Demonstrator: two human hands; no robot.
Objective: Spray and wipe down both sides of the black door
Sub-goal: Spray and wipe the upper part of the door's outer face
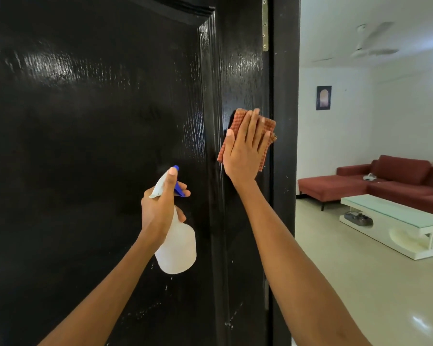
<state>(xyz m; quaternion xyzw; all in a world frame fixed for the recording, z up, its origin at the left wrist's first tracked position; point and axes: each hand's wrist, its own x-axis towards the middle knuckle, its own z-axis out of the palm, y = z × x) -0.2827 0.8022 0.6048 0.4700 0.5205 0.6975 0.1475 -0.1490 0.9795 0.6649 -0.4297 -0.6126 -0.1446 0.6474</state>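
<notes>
Wiping step: my right hand (245, 148) presses the cloth (265, 126) flat on the door (98, 121), left hand (160, 208) grips the bottle (178, 248); next, lower strokes.

Walls: white (348, 136), far right, bearing a small dark-framed picture (323, 97).
Ceiling: white, with a white fan (375, 43).
Floor: pale glossy tiles (348, 283), with a bright glint near right.
Seating: red sectional sofa (385, 183) against the far wall.
Table: white low coffee table (395, 221) with a glass top, nearer than the sofa.
</notes>
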